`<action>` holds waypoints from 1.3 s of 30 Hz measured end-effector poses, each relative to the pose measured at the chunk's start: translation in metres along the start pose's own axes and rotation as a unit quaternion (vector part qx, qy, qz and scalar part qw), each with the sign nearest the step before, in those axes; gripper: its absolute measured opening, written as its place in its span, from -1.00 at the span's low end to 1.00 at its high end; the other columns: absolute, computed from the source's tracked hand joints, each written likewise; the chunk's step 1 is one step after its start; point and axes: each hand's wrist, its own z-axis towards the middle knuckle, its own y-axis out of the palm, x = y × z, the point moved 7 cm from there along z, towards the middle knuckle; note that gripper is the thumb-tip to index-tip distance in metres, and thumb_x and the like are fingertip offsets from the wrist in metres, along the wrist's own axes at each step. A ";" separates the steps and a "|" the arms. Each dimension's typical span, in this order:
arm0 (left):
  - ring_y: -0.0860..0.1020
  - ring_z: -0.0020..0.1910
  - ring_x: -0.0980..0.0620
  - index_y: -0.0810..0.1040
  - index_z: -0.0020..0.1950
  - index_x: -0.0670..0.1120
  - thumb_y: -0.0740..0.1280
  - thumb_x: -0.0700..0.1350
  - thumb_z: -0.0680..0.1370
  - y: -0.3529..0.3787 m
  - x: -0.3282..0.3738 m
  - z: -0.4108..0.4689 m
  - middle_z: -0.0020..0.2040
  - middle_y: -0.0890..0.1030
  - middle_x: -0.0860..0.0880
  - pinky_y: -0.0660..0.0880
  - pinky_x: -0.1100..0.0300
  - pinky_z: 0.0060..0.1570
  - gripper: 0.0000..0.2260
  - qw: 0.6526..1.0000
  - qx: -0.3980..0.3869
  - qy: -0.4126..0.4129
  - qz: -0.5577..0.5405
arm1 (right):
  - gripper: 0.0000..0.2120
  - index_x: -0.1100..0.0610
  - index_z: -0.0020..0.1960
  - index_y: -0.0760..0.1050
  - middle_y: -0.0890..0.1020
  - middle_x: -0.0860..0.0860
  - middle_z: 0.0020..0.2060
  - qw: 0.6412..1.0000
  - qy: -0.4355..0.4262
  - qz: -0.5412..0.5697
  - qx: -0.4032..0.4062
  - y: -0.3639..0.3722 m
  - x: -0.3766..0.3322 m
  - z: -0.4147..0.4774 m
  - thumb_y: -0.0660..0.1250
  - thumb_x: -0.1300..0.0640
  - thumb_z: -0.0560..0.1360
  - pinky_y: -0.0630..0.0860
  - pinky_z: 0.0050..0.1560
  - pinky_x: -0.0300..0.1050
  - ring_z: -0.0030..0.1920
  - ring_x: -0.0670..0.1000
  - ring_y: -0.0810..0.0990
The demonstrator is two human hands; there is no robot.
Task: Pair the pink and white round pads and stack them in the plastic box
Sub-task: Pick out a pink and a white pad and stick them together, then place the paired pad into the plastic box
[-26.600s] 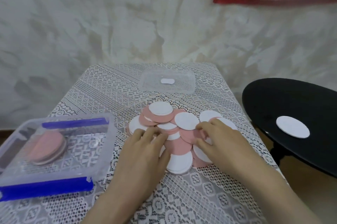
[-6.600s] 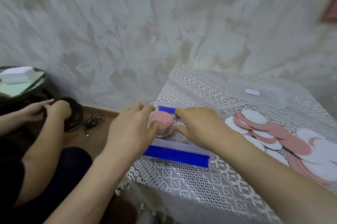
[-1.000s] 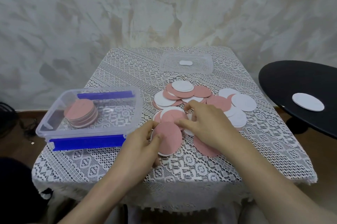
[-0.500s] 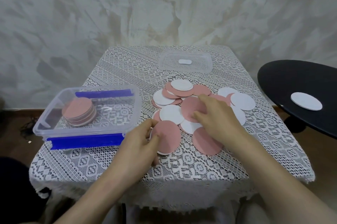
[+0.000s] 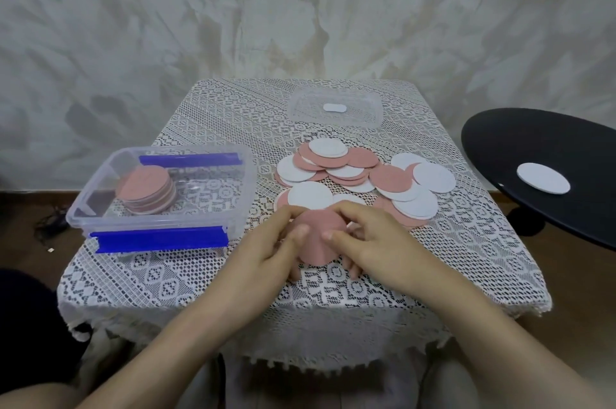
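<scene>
A heap of pink and white round pads [image 5: 363, 175] lies in the middle of the lace-covered table [image 5: 333, 288]. In front of the heap my left hand [image 5: 266, 252] and my right hand [image 5: 366, 238] both hold one pink pad [image 5: 316, 235] by its edges, thumbs on top; whatever lies beneath it is hidden. The clear plastic box [image 5: 160, 228] with blue clips stands at the left. A stack of paired pads [image 5: 146, 188], pink on top, sits in its far left corner.
The box's clear lid [image 5: 333, 108] lies at the back of the table. A black round side table [image 5: 540, 162] at the right carries one white pad [image 5: 543, 178]. A red banner hangs on the wall at the top right.
My right hand has come back from the heap to the near pad that my left hand was holding, and now both hands hold it. A pink pad near the front right is gone.
</scene>
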 end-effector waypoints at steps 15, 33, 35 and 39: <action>0.55 -0.21 0.09 0.48 0.12 0.09 0.19 0.04 0.64 -0.011 0.006 -0.001 -0.18 0.62 0.08 0.50 0.00 -0.15 -0.87 0.972 0.056 0.055 0.223 | -0.93 -0.19 0.02 0.41 0.56 -0.16 -0.33 0.964 -0.121 -0.228 0.058 0.002 -0.020 -0.007 0.21 -0.15 0.63 0.47 -0.22 -0.03 -0.27 -0.14 0.52; 0.48 -0.30 0.05 0.43 -0.04 0.13 0.24 0.00 0.65 -0.019 0.004 -0.005 -0.30 0.53 0.06 0.44 0.02 -0.25 -0.93 0.986 0.037 0.058 0.150 | -0.90 -0.10 0.03 0.50 0.60 -0.14 -0.32 0.981 -0.106 -0.154 0.056 0.002 -0.026 -0.007 0.26 -0.09 0.62 0.51 -0.24 -0.02 -0.30 -0.11 0.56; 0.44 -0.33 0.05 0.42 -0.09 0.17 0.25 0.02 0.64 -0.029 0.009 -0.009 -0.31 0.50 0.09 0.39 0.06 -0.30 -0.88 0.987 0.051 0.067 0.136 | -0.94 -0.13 0.06 0.53 0.62 -0.14 -0.26 0.988 -0.103 -0.101 0.058 0.003 -0.030 -0.005 0.31 -0.06 0.60 0.59 -0.18 0.03 -0.26 -0.11 0.62; 0.45 -0.31 0.00 0.46 -0.08 0.03 0.21 0.13 0.58 -0.052 0.015 -0.017 -0.29 0.51 0.02 0.42 -0.04 -0.28 -0.81 0.988 0.074 0.068 0.118 | -0.92 -0.16 0.04 0.55 0.64 -0.06 -0.18 0.993 -0.105 -0.019 0.041 0.011 -0.044 0.002 0.34 0.02 0.60 0.63 -0.14 0.20 -0.23 0.01 0.68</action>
